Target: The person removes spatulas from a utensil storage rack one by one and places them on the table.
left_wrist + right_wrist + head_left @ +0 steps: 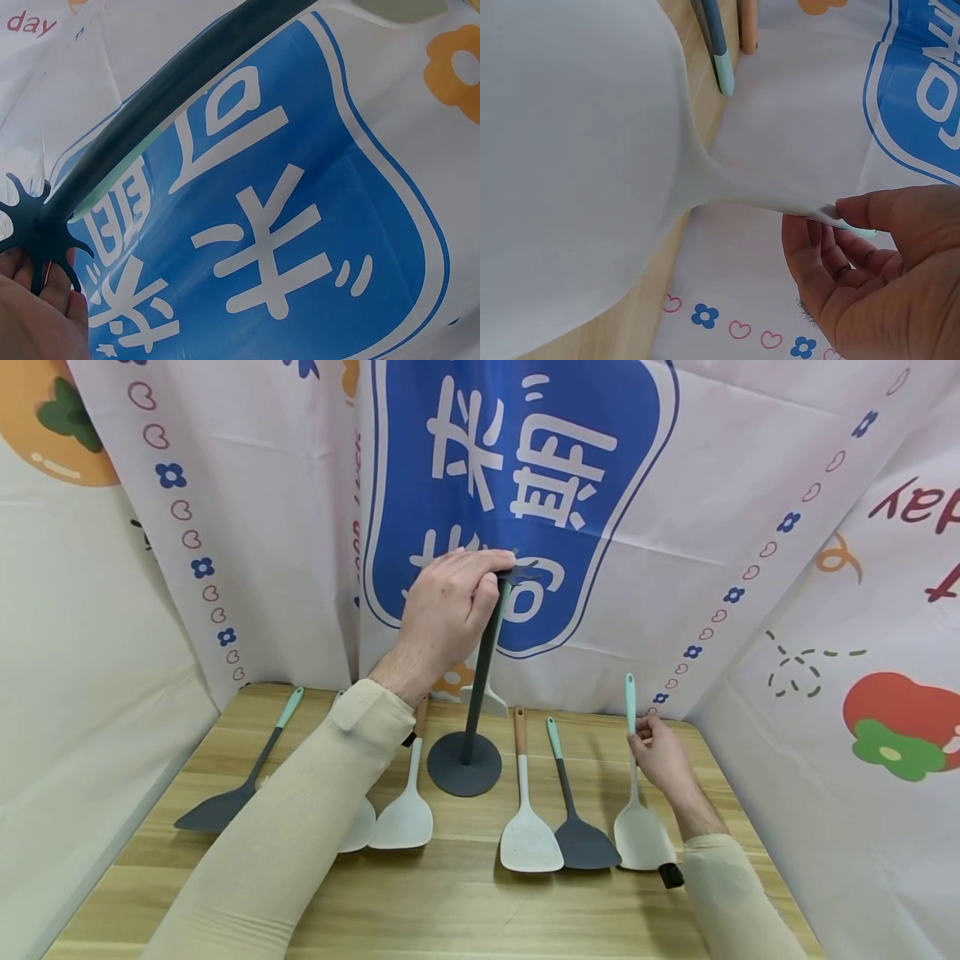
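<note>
My left hand (pixel 453 610) holds the top of a dark utensil stand (pixel 480 668), fingers against its ring of hooks (pixel 30 217). A pale spatula (pixel 491 702) with a mint handle hangs behind the pole. On the right, my right hand (pixel 663 756) pinches another mint-handled white spatula (pixel 643 835) where the handle meets the shank. In the right wrist view its broad blade (pixel 577 165) fills the left side, with thumb and fingertips on the shank.
A wooden table (pixel 457 902) carries the stand's round base (pixel 450 777). Right of it lie a wood-handled white spatula (pixel 531 843) and a dark spatula (pixel 585 846). Leftward are a white spatula (pixel 405 822), another partly hidden by my sleeve, and a dark spatula (pixel 225 806). Printed cloth (pixel 300 568) hangs behind.
</note>
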### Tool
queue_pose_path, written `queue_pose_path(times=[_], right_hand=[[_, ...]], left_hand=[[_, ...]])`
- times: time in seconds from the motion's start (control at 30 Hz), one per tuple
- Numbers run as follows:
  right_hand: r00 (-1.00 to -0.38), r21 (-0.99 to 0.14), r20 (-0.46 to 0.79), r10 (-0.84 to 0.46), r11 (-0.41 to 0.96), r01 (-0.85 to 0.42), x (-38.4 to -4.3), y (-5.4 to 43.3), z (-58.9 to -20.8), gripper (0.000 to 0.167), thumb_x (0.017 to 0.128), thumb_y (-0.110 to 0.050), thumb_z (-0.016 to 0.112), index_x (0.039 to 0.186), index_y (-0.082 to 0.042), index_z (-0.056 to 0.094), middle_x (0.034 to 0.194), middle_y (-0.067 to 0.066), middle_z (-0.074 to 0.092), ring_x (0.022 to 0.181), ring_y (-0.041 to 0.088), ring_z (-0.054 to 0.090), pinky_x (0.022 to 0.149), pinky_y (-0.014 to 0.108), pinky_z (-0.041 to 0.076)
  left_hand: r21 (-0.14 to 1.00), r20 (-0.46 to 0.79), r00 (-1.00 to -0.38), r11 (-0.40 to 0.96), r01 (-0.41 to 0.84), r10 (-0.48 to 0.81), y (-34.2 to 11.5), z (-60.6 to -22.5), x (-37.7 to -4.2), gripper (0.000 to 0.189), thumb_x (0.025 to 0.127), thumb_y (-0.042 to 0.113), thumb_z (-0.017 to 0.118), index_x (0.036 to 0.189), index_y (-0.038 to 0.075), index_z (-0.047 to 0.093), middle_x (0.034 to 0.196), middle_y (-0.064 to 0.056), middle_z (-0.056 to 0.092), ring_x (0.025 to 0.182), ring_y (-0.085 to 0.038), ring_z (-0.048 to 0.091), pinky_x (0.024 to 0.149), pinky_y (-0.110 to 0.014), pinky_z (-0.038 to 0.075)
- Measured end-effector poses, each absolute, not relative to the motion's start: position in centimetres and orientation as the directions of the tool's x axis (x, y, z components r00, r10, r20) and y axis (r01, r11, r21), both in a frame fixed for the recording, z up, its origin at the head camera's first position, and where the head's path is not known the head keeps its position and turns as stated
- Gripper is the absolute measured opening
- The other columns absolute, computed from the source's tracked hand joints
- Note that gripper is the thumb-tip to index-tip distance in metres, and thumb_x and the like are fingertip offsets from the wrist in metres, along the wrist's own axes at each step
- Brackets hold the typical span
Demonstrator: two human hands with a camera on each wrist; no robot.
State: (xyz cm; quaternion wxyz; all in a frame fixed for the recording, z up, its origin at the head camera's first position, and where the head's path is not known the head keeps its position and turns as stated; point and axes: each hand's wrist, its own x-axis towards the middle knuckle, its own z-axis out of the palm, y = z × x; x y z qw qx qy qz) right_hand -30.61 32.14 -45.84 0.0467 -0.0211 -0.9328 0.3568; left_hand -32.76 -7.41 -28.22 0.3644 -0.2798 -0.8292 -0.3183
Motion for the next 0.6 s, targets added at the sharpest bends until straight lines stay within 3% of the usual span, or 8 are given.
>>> queue_pose_path(times=[0.6], right_hand=[[-0.998,-0.701,0.024,0.059,0.713,0.025,-32.1,31.9,-48.4,0.029,0.114,-0.002,0.06,0.135,0.018,0.064,0.118,0.031,0.073,0.092,0.028,0.076,0.067,0.02,0.063]], left_hand=[[0.321,0.784,-0.575,0.641,0.697,0.233,-7.3,-28.3,-32.8,0.056,0.12,0.031,0.036,0.154,0.013,0.077,0.158,-0.006,0.079,0.157,-0.028,0.07,0.147,-0.042,0.04]])
